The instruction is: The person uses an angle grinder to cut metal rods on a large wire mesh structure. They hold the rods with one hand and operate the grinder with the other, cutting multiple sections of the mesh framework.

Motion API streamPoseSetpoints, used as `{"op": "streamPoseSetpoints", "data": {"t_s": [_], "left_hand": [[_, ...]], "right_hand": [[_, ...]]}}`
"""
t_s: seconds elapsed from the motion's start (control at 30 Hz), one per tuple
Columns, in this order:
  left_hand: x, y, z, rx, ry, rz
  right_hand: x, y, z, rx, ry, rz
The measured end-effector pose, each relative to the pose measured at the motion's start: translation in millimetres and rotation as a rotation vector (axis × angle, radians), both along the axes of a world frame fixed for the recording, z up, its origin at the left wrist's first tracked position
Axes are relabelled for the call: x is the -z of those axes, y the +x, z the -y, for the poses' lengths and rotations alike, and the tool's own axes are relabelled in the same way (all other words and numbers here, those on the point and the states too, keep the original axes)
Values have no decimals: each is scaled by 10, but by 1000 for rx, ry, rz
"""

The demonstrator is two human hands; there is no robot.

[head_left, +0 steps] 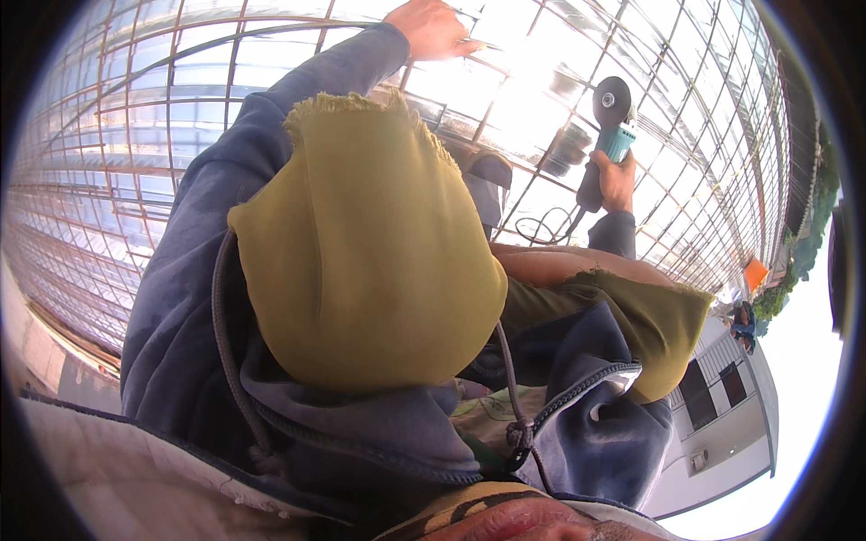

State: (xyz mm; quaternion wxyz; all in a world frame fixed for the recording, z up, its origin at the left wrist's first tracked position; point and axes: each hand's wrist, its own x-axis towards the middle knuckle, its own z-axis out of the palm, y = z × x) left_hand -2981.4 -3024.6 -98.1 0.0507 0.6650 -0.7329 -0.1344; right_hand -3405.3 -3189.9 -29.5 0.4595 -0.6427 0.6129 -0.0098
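A grid of thin bars (pixel 171 117) is spreading over a glossy, pale surface. Far right, the right hand (pixel 617 183) is wrapping round the grinder (pixel 617 142), its flat, dark disc (pixel 612 101) facing the far side. Far centre, the left hand (pixel 428 30) is extending one finger rightward; whether it is pinching anything, I cannot tell. Frayed olive cloth (pixel 365 243) is bulging nearby.

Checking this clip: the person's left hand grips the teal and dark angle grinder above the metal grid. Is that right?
Not quite: the head view shows the right hand gripping the teal and dark angle grinder above the metal grid.
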Motion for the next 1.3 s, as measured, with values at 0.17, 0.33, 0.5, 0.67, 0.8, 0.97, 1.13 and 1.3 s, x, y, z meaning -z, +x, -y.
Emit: {"op": "streamPoseSetpoints", "data": {"t_s": [0.17,0.33,0.5,0.67,0.8,0.97,1.13,1.3], "left_hand": [[61,15,11,15,24,-13],[181,-21,-5,32,-248,42],[-215,-78,32,-154,179,-286],[-611,-381,161,-204,348,-432],[-770,-782,167,-266,181,-382],[-680,-1045,407,-290,152,-394],[-665,-1404,1103,-267,180,-466],[-777,-1976,1968,-196,177,-442]], "right_hand": [[-308,-57,-55,207,52,250],[-724,-239,79,340,-32,352],[-1113,-460,59,416,-166,435],[-1200,-617,92,492,-204,496],[-1205,-850,-32,547,-207,582],[-1389,-776,-46,573,-208,593],[-1570,-725,-95,572,-312,585],[-1675,-1051,-364,633,-304,536]]}}
